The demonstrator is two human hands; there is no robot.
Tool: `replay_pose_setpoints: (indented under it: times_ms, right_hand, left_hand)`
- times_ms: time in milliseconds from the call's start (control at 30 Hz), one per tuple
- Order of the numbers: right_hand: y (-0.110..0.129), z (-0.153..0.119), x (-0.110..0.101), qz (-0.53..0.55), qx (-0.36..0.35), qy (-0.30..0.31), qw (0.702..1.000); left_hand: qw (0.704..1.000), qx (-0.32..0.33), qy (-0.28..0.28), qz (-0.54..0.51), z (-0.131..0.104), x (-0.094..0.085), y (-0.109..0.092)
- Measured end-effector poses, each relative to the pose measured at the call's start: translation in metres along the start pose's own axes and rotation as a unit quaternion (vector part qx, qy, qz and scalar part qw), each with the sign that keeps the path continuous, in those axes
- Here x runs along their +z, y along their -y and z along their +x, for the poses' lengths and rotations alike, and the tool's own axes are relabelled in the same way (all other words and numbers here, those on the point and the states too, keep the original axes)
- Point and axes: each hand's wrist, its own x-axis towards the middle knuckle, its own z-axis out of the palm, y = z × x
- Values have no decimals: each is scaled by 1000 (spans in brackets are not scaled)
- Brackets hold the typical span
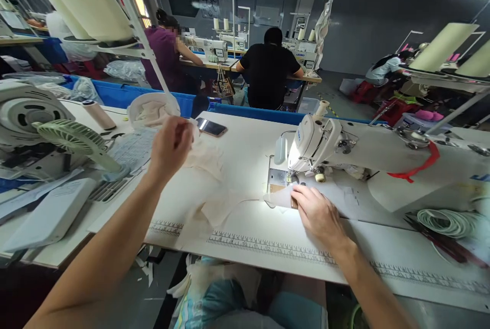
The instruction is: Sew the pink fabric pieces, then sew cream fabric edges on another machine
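Observation:
My left hand (172, 145) is raised over the left part of the table, its fingers pinched on a thin cream fabric piece (206, 159) that hangs down and is blurred. My right hand (316, 211) lies by the sewing machine (310, 140), its fingers closed on a white sheet-like piece (281, 197) just in front of the needle area. Whether that piece is cloth or paper I cannot tell. Another cream fabric piece (216, 211) rests on the table between my hands, near the printed ruler (268, 247).
Left of me are a green handheld fan (74, 140), a white box (51, 211), a thread cone (98, 114) and a tub of fabric (133, 109). A phone (211, 127) lies behind my left hand. Scissors (440, 242) and coiled cord (446, 221) sit right. Co-workers sit ahead.

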Motion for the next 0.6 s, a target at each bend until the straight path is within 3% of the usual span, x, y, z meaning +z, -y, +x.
replay_pose_setpoints:
  times_ms: [67, 167, 233, 333, 433, 500, 600]
  right_hand:
    - [-4, 0, 3, -2, -4, 6, 1000]
    - [-6, 0, 4, 7, 2, 19, 1000]
    - [-4, -1, 3, 10, 5, 31, 999]
    - [5, -3, 0, 21, -3, 49, 999]
    - [16, -3, 3, 16, -15, 53, 998]
    - [21, -3, 6, -3, -23, 45, 999]
    - [24, -2, 11, -29, -36, 27, 999]
  left_hand:
    - [992, 33, 123, -6, -19, 0, -15]
    - [924, 41, 375, -54, -55, 28, -27]
    - [890, 49, 451, -51, -68, 52, -23]
    - [897, 80, 434, 20, -61, 71, -2]
    - [909, 68, 399, 94, -41, 67, 12]
    - [914, 59, 393, 86, -36, 65, 5]
    - [913, 63, 402, -11, -44, 80, -28]
